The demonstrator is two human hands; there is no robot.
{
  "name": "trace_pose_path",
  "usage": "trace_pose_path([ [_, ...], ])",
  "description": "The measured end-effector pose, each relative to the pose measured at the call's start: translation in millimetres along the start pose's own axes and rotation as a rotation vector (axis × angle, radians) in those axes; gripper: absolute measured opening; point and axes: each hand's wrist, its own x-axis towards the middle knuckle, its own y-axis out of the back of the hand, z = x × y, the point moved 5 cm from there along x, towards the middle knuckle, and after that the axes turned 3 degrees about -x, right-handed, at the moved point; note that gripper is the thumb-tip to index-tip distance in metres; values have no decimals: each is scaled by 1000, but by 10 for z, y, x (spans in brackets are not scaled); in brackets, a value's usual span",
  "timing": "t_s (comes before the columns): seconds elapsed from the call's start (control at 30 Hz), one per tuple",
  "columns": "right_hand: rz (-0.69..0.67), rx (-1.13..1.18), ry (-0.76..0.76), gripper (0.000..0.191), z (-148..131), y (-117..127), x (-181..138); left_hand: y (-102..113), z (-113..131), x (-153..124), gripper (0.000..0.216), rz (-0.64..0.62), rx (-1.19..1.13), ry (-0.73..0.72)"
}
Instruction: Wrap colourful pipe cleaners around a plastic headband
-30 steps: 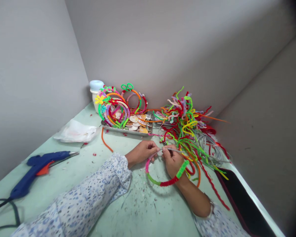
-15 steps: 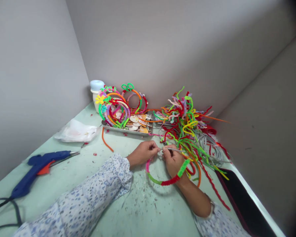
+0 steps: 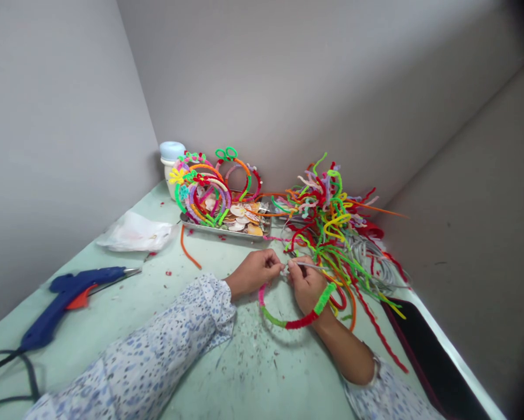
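Over the middle of the table my left hand (image 3: 255, 272) and my right hand (image 3: 307, 287) face each other, fingertips almost meeting. A headband (image 3: 300, 322) wrapped in pink, green and red pipe cleaner curves below them, its bare grey end (image 3: 311, 266) showing at my right fingers. My left hand is closed in a pinch near the pink end, on the headband as far as I can see. My right hand is closed too, pinching the grey end. Fingers hide the exact spot between the hands.
A metal tray (image 3: 227, 233) of shell-like pieces stands behind, with finished headbands (image 3: 207, 201) on it. Loose pipe cleaners (image 3: 332, 216) heap at the right. A blue glue gun (image 3: 65, 303) and a plastic bag (image 3: 135, 232) lie left. A dark phone-like slab (image 3: 428, 356) is at the right edge.
Almost nothing differs. Both hands keep their pinch on the headband in nearly the same place.
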Motion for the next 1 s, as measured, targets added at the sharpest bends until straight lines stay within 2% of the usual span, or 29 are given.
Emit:
trace_pose_path([
  [0.27, -20, -56, -1, 23, -14, 10, -2, 21, 55, -17, 22, 33, 132, -7],
  [0.5, -24, -79, 12, 24, -4, 8, -6, 36, 123, -18, 16, 119, 257, -79],
  [0.63, -20, -79, 31, 24, -30, 11, -7, 42, 123, -25, 15, 122, 257, -88],
  [0.83, -8, -75, 41, 24, -35, 12, -6, 45, 147, -48, 15, 63, 186, -119],
  [1.0, -22, -84, 24, 23, -41, 16, -11, 43, 151, -48, 13, 90, 224, -114],
])
